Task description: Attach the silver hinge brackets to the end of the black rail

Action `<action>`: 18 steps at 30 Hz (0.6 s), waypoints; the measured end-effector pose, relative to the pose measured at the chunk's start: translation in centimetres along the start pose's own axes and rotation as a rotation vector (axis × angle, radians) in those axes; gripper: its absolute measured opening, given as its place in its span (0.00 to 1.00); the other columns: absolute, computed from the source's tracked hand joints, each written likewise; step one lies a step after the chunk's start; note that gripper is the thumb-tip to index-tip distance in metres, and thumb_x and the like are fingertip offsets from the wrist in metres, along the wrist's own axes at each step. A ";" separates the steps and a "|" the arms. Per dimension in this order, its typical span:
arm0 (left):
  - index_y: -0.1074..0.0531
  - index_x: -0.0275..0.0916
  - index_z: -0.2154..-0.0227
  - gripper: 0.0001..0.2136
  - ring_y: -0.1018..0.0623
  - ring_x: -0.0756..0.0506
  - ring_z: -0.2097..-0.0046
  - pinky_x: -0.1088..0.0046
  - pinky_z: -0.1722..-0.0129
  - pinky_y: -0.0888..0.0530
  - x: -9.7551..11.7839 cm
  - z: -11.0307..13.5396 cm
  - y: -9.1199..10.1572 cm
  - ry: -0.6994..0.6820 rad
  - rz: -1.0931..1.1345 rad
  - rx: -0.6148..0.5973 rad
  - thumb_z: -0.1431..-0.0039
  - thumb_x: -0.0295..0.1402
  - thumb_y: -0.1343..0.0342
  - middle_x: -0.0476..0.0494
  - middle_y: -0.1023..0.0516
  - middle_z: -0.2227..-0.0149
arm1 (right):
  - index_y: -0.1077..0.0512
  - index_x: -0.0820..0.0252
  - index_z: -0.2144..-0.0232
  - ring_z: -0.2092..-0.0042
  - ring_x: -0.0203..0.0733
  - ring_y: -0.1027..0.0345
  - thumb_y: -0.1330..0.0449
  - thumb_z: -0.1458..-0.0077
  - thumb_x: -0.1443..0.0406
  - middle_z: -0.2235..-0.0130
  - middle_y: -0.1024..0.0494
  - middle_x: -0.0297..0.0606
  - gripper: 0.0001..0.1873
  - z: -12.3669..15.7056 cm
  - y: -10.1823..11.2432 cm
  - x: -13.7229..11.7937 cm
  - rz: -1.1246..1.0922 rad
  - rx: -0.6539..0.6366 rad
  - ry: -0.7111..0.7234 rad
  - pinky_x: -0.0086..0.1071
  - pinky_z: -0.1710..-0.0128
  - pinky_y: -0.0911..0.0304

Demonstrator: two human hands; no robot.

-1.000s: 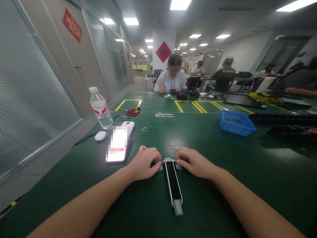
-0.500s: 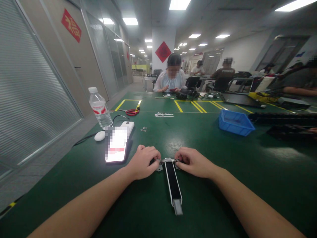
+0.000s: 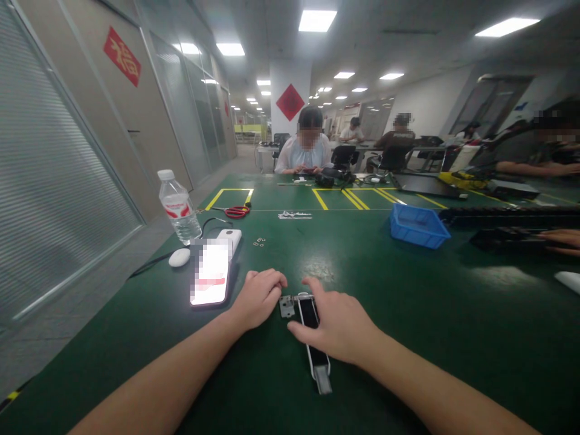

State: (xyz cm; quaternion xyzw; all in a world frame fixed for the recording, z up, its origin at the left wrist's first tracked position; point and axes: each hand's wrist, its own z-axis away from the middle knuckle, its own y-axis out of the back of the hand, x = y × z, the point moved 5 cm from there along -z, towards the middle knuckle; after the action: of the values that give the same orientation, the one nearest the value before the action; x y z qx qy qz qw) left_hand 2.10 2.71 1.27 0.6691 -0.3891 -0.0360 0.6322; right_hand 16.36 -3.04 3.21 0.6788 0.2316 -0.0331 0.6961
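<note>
In front of me on the green table lies a narrow black strip with a white frame (image 3: 306, 350), a silver tab (image 3: 322, 380) at its near end. A metal hinge-like bracket (image 3: 287, 306) sits at its far end, its plate sticking out to the left. My left hand (image 3: 259, 299) is beside that plate, fingers curled in and thumb close to them; whatever they pinch is hidden. Over the strip's upper right side hovers my right hand (image 3: 342, 323), thumb and forefinger spread wide around it. It covers part of the strip and the bracket's right end.
Left of my hands are a lit phone (image 3: 209, 284), a white rounded object (image 3: 180, 258) and a water bottle (image 3: 179, 208). Beyond lie red-handled scissors (image 3: 236, 211), small metal pieces (image 3: 259, 242) and thin white strips (image 3: 294, 215). A blue bin (image 3: 419, 226) stands right. Across sits a person (image 3: 308, 151).
My right hand has let go of the bracket's right end and moved left over the strip, fingers opening. My left hand has shifted slightly off the bracket, uncovering its left plate.
</note>
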 end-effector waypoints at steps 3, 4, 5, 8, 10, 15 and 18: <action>0.32 0.39 0.66 0.10 0.28 0.45 0.59 0.64 0.57 0.39 0.2 0.0 0.0 -0.013 -0.012 -0.009 0.42 0.27 0.59 0.48 0.26 0.65 | 0.47 0.64 0.41 0.65 0.55 0.27 0.43 0.51 0.48 0.65 0.22 0.48 0.42 0.3 -0.9 -0.9 0.059 -0.048 -0.032 0.37 0.69 0.41; 0.32 0.39 0.65 0.10 0.28 0.44 0.59 0.64 0.57 0.39 0.2 0.0 -0.1 -0.016 -0.018 -0.013 0.42 0.27 0.59 0.48 0.26 0.65 | 0.48 0.64 0.41 0.64 0.55 0.27 0.43 0.51 0.49 0.64 0.22 0.49 0.42 0.3 -1.0 -0.9 0.062 -0.050 -0.051 0.37 0.69 0.41; 0.32 0.39 0.65 0.10 0.28 0.44 0.59 0.64 0.57 0.39 0.2 0.0 -0.1 -0.018 -0.021 -0.015 0.42 0.27 0.59 0.48 0.26 0.65 | 0.48 0.64 0.41 0.64 0.55 0.27 0.43 0.51 0.50 0.63 0.22 0.49 0.41 0.2 -1.2 -0.8 0.053 -0.049 -0.069 0.37 0.69 0.41; 0.33 0.39 0.66 0.10 0.28 0.44 0.59 0.63 0.57 0.39 0.1 -0.1 -0.2 -0.018 -0.025 -0.022 0.41 0.28 0.59 0.48 0.26 0.65 | 0.49 0.63 0.41 0.64 0.53 0.27 0.43 0.52 0.58 0.63 0.22 0.47 0.38 0.1 -1.3 0.1 0.004 -0.046 -0.105 0.35 0.69 0.42; 0.33 0.39 0.65 0.10 0.28 0.44 0.59 0.62 0.56 0.39 0.2 -0.1 -0.2 -0.020 -0.021 -0.032 0.40 0.29 0.60 0.48 0.26 0.65 | 0.50 0.63 0.40 0.64 0.52 0.27 0.44 0.53 0.62 0.64 0.23 0.45 0.38 0.3 -1.1 0.9 -0.015 -0.037 -0.112 0.34 0.69 0.43; 0.32 0.40 0.64 0.10 0.28 0.43 0.58 0.61 0.54 0.40 0.2 -0.1 -0.2 -0.025 -0.015 -0.048 0.40 0.29 0.60 0.48 0.25 0.63 | 0.49 0.62 0.40 0.69 0.45 0.30 0.43 0.53 0.64 0.69 0.25 0.40 0.38 2.2 0.4 4.9 -0.068 0.035 -0.149 0.30 0.72 0.46; 0.32 0.40 0.63 0.11 0.28 0.43 0.57 0.61 0.54 0.40 0.2 0.0 -0.2 -0.031 -0.017 -0.057 0.39 0.29 0.60 0.47 0.25 0.62 | 0.48 0.65 0.42 0.70 0.43 0.32 0.43 0.52 0.65 0.71 0.26 0.36 0.36 4.0 2.2 9.1 -0.081 0.114 -0.208 0.30 0.70 0.45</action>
State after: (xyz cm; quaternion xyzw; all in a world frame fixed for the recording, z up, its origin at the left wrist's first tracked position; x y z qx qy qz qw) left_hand 2.35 2.63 1.15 0.6534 -0.3920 -0.0626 0.6446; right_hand 26.39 -4.29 1.79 0.7004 0.1832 -0.1444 0.6745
